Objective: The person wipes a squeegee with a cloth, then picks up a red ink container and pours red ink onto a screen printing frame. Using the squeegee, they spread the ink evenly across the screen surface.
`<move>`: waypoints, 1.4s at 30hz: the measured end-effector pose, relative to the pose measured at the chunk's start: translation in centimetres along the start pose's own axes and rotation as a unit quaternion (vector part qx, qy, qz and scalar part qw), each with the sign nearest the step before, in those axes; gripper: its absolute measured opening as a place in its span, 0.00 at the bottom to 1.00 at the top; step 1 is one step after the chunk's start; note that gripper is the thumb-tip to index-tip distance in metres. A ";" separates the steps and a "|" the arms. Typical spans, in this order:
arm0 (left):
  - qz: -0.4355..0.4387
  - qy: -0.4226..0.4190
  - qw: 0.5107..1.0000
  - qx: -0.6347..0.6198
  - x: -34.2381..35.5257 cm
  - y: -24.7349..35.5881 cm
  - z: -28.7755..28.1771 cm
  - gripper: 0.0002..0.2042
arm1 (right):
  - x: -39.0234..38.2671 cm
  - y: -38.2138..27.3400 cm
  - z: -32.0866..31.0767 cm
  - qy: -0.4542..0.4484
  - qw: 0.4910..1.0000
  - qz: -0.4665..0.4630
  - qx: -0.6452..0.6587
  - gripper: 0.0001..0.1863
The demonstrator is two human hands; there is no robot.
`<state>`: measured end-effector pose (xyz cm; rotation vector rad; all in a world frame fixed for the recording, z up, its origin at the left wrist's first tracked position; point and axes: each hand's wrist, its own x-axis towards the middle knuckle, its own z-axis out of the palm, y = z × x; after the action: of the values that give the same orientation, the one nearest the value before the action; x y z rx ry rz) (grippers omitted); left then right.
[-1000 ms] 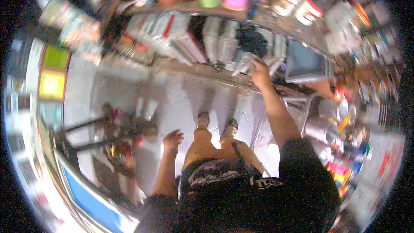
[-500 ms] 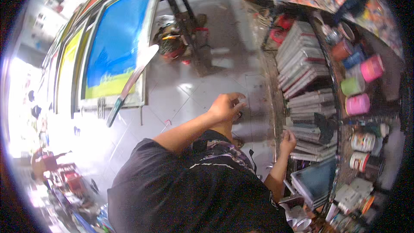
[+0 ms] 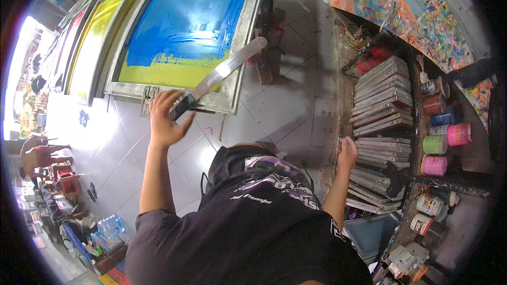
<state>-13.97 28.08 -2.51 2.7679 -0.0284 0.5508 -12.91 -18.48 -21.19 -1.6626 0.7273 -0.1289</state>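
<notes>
Two hands are working apart. The left hand (image 3: 165,119) is closing around the dark handle of a long pale-bladed squeegee (image 3: 224,68), which is lying across the near edge of the metal-framed printing screen coated in blue and yellow ink (image 3: 185,26), leaning on the left. The right hand (image 3: 347,153) is resting, fingers curled, against the stack of grey flat frames (image 3: 381,103) on the shelf at right; whether it is gripping one cannot be told. Pink and green paint tubs (image 3: 442,148) are standing just beyond that stack. Judging by the ink covering the mesh, coating appears well advanced; the squeegee is not yet put away.
</notes>
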 end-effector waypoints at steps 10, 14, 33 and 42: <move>0.043 -0.019 0.995 -0.087 -0.3 -2.2 0.7 0.19 | -0.7 -6.7 9.3 0.009 0.994 -0.091 0.067 0.17; 0.105 0.021 0.984 -0.142 0.4 -2.8 0.2 0.18 | -3.8 -10.0 10.6 0.043 0.978 -0.130 0.156 0.15; 0.048 -0.492 0.595 -0.634 -1.1 0.7 0.0 0.18 | -26.6 -15.7 15.7 -0.131 0.909 -0.203 0.341 0.06; -0.031 -0.680 0.277 -0.678 -8.7 -1.0 -2.1 0.32 | -40.9 -9.8 12.5 0.122 0.886 -0.222 0.389 0.11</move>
<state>-22.72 29.35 -4.22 0.6509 -0.4720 -1.3737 -35.77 14.10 -2.58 -1.0027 0.3724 -0.8589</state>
